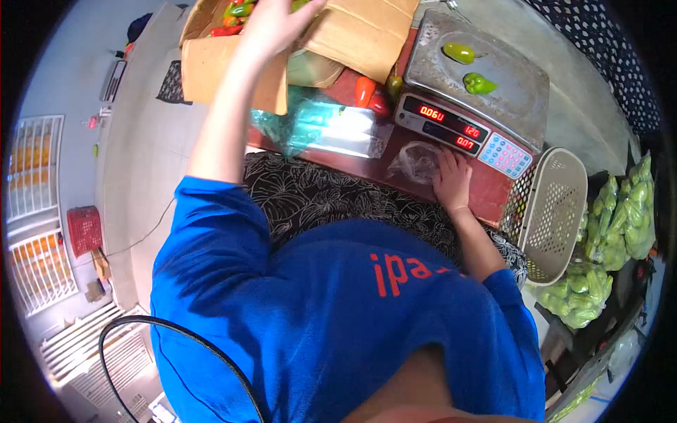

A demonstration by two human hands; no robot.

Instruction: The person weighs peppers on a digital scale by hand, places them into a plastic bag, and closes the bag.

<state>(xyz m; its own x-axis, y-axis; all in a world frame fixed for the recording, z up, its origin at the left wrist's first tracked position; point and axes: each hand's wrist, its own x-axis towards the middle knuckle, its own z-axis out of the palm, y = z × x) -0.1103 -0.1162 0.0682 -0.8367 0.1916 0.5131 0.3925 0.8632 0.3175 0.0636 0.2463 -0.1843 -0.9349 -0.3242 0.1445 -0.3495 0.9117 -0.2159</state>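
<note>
My left hand [277, 22] reaches over the cardboard box [360, 32], which holds red and green peppers [229, 21]. Its fingertips are cut off by the top of the view. My right hand [452, 178] rests on the red tabletop [486, 192], fingers stretched out, below the scale's display [442, 125] and beside a clear plastic bag [416, 162]. Two green peppers [460, 52] lie apart on the metal plate of the scale [515, 81]. The display glows with red digits.
Red peppers [364, 92] lie left of the scale. Clear and green plastic bags [296, 127] cover the table's left part. A perforated basket [557, 218] stands at right, beside bagged green vegetables [620, 218]. A red crate [85, 230] sits far left.
</note>
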